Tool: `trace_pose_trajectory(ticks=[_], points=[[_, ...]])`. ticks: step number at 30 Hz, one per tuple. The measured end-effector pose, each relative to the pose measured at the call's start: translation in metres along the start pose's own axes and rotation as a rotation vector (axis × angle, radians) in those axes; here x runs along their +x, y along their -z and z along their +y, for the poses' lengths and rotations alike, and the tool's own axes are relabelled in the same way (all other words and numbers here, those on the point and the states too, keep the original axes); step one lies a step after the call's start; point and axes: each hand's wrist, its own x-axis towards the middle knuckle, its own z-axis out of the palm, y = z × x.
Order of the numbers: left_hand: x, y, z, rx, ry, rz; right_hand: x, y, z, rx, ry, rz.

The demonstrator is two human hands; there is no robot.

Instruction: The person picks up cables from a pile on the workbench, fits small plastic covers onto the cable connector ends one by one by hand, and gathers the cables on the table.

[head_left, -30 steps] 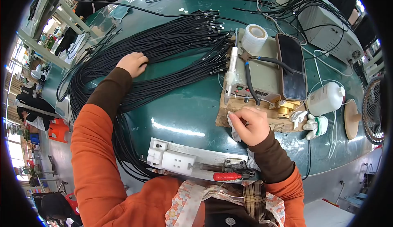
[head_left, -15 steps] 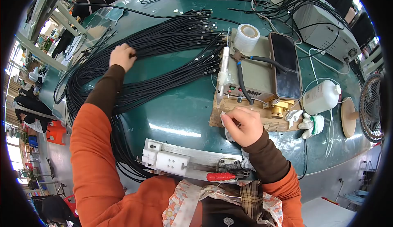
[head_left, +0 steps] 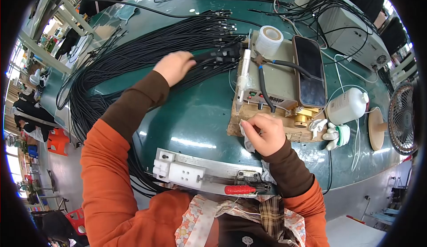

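My left hand [head_left: 175, 67] is closed round a bundle of black cables [head_left: 207, 62] at the middle of the table. The connector ends of that bundle lie to the right of the hand, a little blurred. More black cables [head_left: 147, 46] with metal-tipped ends stretch behind it and curve round on the left. My right hand [head_left: 266, 133] is pinched shut in front of the grey control box [head_left: 278, 80], with a crumpled white cloth [head_left: 248, 143] hanging from its fingers. How the fingertips hold the cloth is partly hidden.
A white clamp fixture [head_left: 187, 172] with a red handle [head_left: 240, 189] sits at the near edge. On the box are pliers [head_left: 261, 62], a phone [head_left: 309, 71] and a film roll [head_left: 269, 40]. A white bottle [head_left: 349, 106] and a fan [head_left: 402, 115] stand right.
My left hand has moved right along the cables and closed round the front bundle, which has shifted up and back. My right hand has stayed nearly in place.
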Motion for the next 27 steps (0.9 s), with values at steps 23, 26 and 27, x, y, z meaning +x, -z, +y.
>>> trace_pose_trajectory(ticks=[23, 26, 27], points=[[-0.112, 0.040, 0.128, 0.044, -0.446, 0.203, -0.006, -0.021, -0.011, 0.381, 0.415, -0.013], [-0.101, 0.024, 0.138, -0.050, -0.467, 0.219, -0.003, -0.010, -0.029, 0.147, 0.326, -0.336], [-0.098, 0.019, 0.140, -0.096, -0.473, 0.229, -0.003, -0.010, -0.030, 0.190, 0.295, -0.292]])
